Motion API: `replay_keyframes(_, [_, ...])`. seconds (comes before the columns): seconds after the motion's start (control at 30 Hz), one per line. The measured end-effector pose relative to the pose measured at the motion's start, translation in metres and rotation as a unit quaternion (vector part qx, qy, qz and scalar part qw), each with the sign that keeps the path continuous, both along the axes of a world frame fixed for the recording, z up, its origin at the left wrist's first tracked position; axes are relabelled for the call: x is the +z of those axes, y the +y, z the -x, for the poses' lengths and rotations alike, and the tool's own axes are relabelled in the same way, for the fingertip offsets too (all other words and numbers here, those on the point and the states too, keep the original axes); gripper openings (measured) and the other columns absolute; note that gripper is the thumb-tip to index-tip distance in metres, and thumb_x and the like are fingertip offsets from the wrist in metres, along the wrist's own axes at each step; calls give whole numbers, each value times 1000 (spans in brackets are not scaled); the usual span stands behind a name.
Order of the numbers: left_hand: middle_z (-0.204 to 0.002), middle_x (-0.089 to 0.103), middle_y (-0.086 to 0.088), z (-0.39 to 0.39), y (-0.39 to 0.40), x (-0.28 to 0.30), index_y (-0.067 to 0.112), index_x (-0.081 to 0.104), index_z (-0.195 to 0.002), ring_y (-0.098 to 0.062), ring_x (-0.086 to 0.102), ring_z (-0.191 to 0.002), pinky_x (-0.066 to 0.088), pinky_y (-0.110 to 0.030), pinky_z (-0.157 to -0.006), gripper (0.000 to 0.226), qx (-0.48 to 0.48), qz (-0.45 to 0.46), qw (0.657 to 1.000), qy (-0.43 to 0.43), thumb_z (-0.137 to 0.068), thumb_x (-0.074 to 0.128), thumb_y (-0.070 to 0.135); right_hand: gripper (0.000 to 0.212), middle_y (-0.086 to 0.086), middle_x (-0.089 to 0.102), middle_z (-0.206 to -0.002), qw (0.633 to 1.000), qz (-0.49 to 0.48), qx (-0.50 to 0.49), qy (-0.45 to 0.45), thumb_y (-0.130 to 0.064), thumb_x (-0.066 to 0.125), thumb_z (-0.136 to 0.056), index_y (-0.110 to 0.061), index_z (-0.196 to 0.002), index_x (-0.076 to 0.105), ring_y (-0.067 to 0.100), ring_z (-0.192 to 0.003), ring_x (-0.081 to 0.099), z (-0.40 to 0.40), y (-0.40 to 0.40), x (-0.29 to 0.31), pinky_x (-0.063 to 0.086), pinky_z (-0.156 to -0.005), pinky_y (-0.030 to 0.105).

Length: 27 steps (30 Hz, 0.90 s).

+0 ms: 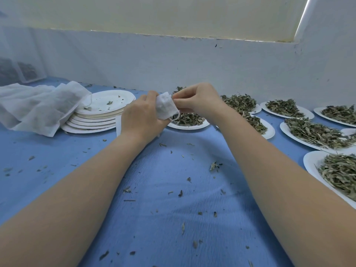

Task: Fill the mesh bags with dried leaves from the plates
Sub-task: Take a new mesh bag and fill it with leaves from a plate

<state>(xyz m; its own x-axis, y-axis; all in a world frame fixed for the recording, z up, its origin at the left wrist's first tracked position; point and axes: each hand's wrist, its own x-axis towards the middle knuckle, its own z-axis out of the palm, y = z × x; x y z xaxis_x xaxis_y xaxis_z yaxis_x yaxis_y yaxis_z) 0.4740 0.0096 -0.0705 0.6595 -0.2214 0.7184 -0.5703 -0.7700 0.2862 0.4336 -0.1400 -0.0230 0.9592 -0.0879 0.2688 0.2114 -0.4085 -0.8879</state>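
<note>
A blue cloth (163, 189) carries plates of dried leaves (312, 132) at right. Above the nearest plate (187, 125), the left hand (140, 116) grips a small mesh bag (165, 108), its long axis upright, mouth upward; the right hand (198, 100) pinches its top edge.

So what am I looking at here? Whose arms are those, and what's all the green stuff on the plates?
There is no machine here, only a person. The one picture comes from a camera worn on their head, so you look down along their arms as if they were yours. The left hand holds a small white mesh bag, and the right hand pinches its top edge. Both hover over a blue cloth. To the right sit paper plates heaped with dried leaves, the green stuff. To the left is a stack of used plates with only crumbs, and beside it a pile of bigger mesh bags. Loose leaf crumbs lie scattered on the cloth.
</note>
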Motion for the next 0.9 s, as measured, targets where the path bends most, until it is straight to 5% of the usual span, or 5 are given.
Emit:
replay_keyframes(0.17, [-96,62,-17,4,-3,-1,2,55,-110,-36,57,-83,37,-40,-71,50,-30,-52,997,-42,-78,66,39,13,6,73,-81,998,50,-29,-13,-7,73,-76,-11,-88,74,17,-75,69,-8,9,-4,58,-78,30])
replay_keyframes(0.43, [-99,60,-13,-2,-1,-4,5,52,-108,-33,55,-86,30,-33,-66,47,-2,-55,998,-9,-77,67,38,14,-5,70,-74,1000,19,-8,-5,-16,58,-90,-17,-90,72,6,-68,63,-7,1,-5,52,-70,18])
replay_keyframes(0.53, [-97,59,-13,-5,0,-5,6,51,-106,-33,55,-85,30,-32,-67,45,19,-63,998,4,-77,65,38,23,-3,70,-100,955,252,-151,-31,-21,51,-93,-18,-104,70,10,-90,59,-14,-5,-13,42,-82,18])
replay_keyframes(0.67, [-97,58,-12,-7,1,-5,7,50,-104,-34,55,-87,31,-33,-68,45,39,-68,997,12,-77,64,39,34,5,56,-129,898,423,-113,32,-31,40,-98,-25,-128,57,28,-123,43,-18,-11,-29,38,-100,38])
replay_keyframes(0.9, [-99,58,-13,-8,1,-6,7,50,-107,-35,55,-90,34,-35,-71,45,48,-75,996,22,-78,63,40,43,7,56,-123,924,359,-126,21,-28,47,-92,-26,-135,47,21,-107,50,-17,-11,-29,38,-82,28])
